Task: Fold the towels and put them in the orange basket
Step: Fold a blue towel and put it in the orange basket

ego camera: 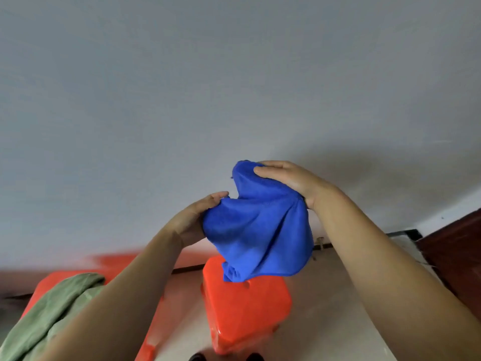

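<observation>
So both hands are up in the air with the bright blue microfibre towel (257, 227) bunched between them. The left hand (194, 220) grips its 9 o'clock edge, and the right hand (289, 178) pinches the 12 o'clock corner. The towel hangs crumpled, long axis running down toward 6 o'clock, right over the orange plastic basket (247, 313). Not folded yet, I'd say.

Towel (257, 230) up at centre, held between both hands: left hand (192, 220) at its nine o'clock, right hand (289, 181) at its one o'clock. Basket (244, 308) sits below at six, second towel (49, 313) draped at eight o'clock, on another bin (156, 332).
</observation>
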`<state>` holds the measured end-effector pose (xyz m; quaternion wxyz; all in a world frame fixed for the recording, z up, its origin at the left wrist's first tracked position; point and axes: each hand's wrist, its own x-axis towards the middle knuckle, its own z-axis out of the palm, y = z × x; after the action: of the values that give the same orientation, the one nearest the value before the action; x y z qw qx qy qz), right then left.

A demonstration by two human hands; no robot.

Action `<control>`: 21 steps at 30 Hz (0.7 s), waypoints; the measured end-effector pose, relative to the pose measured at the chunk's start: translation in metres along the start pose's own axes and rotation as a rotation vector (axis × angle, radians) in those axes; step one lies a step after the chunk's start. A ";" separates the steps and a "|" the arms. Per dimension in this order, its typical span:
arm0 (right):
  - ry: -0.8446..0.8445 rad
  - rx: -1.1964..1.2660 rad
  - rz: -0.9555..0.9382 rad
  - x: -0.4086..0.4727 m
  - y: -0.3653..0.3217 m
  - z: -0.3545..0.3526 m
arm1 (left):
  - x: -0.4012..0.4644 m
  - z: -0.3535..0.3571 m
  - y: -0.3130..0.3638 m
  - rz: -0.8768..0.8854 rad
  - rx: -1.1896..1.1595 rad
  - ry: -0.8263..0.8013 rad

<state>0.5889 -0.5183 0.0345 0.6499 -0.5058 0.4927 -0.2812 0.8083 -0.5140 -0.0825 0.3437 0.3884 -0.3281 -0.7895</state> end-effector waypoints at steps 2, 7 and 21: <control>-0.089 0.009 -0.052 -0.008 -0.030 0.015 | -0.005 0.004 0.005 0.007 0.040 -0.051; -0.148 0.151 -0.272 -0.023 -0.088 0.045 | -0.010 0.045 0.000 0.115 0.407 -0.078; 0.523 0.746 0.003 0.032 0.023 -0.033 | -0.032 0.073 0.018 -0.011 -0.267 -0.198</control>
<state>0.5664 -0.5507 0.0014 0.6418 -0.1481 0.5061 -0.5568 0.7671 -0.4804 -0.0211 0.3541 0.2615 -0.2503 -0.8623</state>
